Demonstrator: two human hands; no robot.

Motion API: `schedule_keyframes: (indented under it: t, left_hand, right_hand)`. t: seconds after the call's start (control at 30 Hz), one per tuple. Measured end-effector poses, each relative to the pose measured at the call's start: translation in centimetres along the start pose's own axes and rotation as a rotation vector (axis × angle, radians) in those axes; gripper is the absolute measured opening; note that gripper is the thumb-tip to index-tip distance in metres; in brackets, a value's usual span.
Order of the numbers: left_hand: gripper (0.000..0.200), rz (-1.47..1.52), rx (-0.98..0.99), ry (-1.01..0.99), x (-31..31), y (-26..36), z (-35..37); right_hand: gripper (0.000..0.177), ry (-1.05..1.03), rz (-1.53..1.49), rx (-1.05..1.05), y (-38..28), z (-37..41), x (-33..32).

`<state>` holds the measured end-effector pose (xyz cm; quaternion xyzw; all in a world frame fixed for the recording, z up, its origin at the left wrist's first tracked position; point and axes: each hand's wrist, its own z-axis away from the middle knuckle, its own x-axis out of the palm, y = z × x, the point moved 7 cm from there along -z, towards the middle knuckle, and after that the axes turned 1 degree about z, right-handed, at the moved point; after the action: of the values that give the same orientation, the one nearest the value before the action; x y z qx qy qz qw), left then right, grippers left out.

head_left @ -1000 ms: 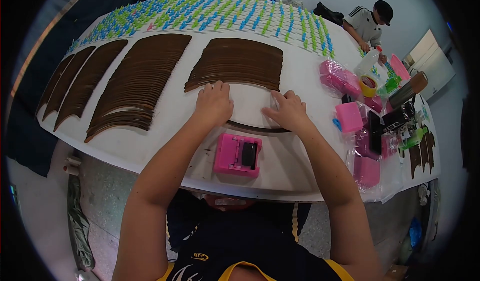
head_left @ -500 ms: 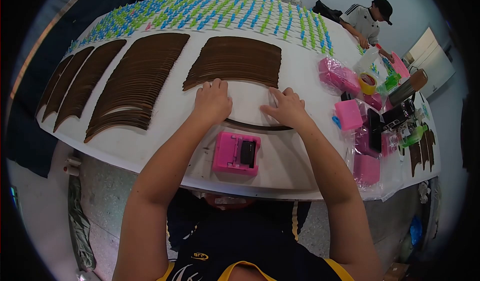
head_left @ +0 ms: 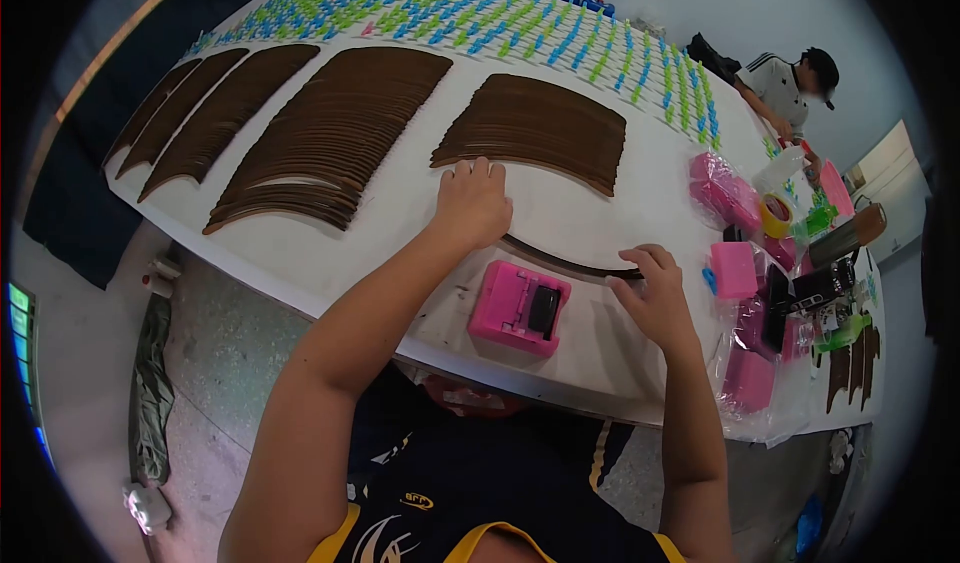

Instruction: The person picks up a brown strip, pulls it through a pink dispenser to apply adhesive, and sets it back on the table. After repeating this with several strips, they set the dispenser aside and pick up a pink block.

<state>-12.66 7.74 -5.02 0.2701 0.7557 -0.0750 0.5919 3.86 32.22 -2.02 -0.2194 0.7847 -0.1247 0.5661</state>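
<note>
My left hand (head_left: 474, 203) rests on the white table at the near left corner of a fanned row of dark brown curved strips (head_left: 540, 128). Its fingers lie forward, side by side, bent at the tips, with nothing visible in them. One separate dark curved strip (head_left: 560, 260) lies nearer to me, its left end beside my left wrist. Around the right end of that strip, the thumb and fingers of my right hand (head_left: 660, 291) are closed. Just in front of the strip sits a pink box-like device (head_left: 520, 308) with a black oval part on top.
More rows of brown strips (head_left: 335, 128) are spread to the left. Blue and green clips (head_left: 480, 18) stand in lines across the back. Pink blocks (head_left: 735, 270), plastic wrap, a tape roll (head_left: 776, 215) and a dark bottle (head_left: 845, 235) crowd the right. Another person (head_left: 790, 93) works at the far right.
My view has shifted, so the table appears farther right and tilted. My right hand has moved from near the row's right corner down to the separate strip's end and closed on it. My left hand stays by the row.
</note>
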Motion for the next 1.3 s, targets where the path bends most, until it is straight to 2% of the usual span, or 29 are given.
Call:
schedule_keyframes:
  t: [0.37,0.7,1.0,1.1,1.17,1.2,1.27,1.3]
  left_hand:
    - [0.043,0.02,-0.047,-0.079,0.2,-0.2,-0.3]
    - [0.041,0.025,-0.023,-0.022,0.2,-0.4,0.0]
    - [0.018,0.127,0.182,0.116,-4.1,0.7,3.4]
    - [0.016,0.309,0.237,0.096,-6.2,3.0,4.6]
    - [0.017,0.562,0.436,0.175,-8.5,6.3,6.0]
    - [0.017,0.568,0.435,0.17,-9.4,7.3,6.5]
    - [0.018,0.564,0.452,-0.008,-10.3,9.3,7.2]
    - [0.018,0.573,0.453,-0.015,-10.8,9.5,7.5]
  right_hand:
    - [0.034,0.23,0.148,-0.096,0.0,2.6,0.3]
    - [0.019,0.271,0.131,-0.11,0.9,2.6,0.7]
    - [0.014,0.259,0.241,-0.176,-0.7,1.6,-0.7]
    - [0.014,0.194,0.235,-0.206,-3.3,0.2,-2.3]
    - [0.013,0.098,0.06,-0.206,-5.7,-0.9,-3.1]
    - [0.013,0.093,0.062,-0.2,-7.0,-1.2,-3.7]
    - [0.013,0.108,-0.061,-0.211,-9.3,-1.5,-4.7]
    - [0.013,0.102,-0.058,-0.201,-9.8,-1.5,-5.0]
